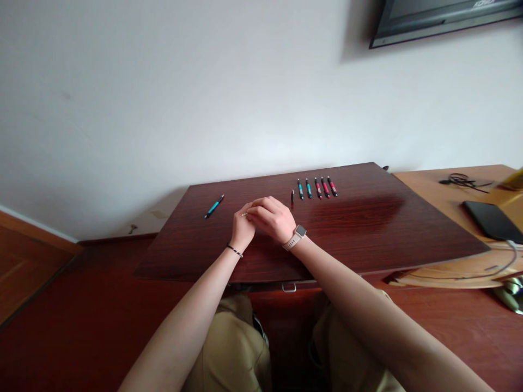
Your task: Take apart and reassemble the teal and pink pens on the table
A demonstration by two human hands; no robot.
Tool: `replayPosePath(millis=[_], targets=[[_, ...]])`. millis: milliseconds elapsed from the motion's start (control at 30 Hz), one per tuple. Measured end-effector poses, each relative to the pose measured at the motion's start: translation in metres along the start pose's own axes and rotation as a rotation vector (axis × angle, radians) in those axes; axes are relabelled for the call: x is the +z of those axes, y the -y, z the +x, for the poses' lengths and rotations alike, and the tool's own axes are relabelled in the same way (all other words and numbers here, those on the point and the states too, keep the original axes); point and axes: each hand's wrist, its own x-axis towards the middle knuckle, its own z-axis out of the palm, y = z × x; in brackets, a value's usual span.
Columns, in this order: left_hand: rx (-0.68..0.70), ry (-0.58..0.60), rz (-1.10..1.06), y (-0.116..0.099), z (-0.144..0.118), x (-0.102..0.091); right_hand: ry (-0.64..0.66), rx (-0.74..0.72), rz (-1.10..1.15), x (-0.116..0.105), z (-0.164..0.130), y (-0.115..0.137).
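My left hand (244,224) and my right hand (271,216) meet above the dark wooden table (347,234). Both are closed, the right one bent over the left one's fingers. A tiny shiny tip (244,214) pokes out between them; the rest of what they hold is hidden. Just beyond my right hand lies a short black pen part (292,196). To the left rests a blue-and-black pen (214,207). Beyond my right hand, two teal pens (300,189) and three pink pens (326,187) lie side by side in a row.
A lighter wooden desk (425,188) adjoins on the right, bearing a black phone (492,220) with a white cable and a coiled black cord (461,181). A television (445,22) hangs on the white wall. The table's drawer handle (289,288) faces my knees.
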Motion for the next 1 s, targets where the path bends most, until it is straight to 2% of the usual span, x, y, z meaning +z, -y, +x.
replayPosePath(millis=[67, 200, 300, 400, 667, 1000], targets=[[-0.024, 0.003, 0.041, 0.000, 0.000, 0.002, -0.104, 0.090, 0.061, -0.001, 0.001, -0.001], [-0.069, 0.020, -0.094, -0.008, -0.001, 0.007, -0.253, 0.346, 0.209, 0.000, 0.002, -0.007], [-0.089, 0.025, -0.118, -0.013, -0.001, 0.010, -0.281, 0.515, 0.397, 0.003, -0.001, -0.016], [-0.088, 0.057, -0.062, -0.015, -0.002, 0.010, -0.264, 0.614, 0.541, 0.005, -0.005, -0.026], [-0.098, 0.097, -0.015, -0.015, -0.002, 0.010, -0.206, 0.641, 0.613, 0.000, -0.006, -0.031], [-0.129, 0.088, -0.042, -0.016, -0.001, 0.011, -0.232, 0.648, 0.623, 0.004, -0.008, -0.033]])
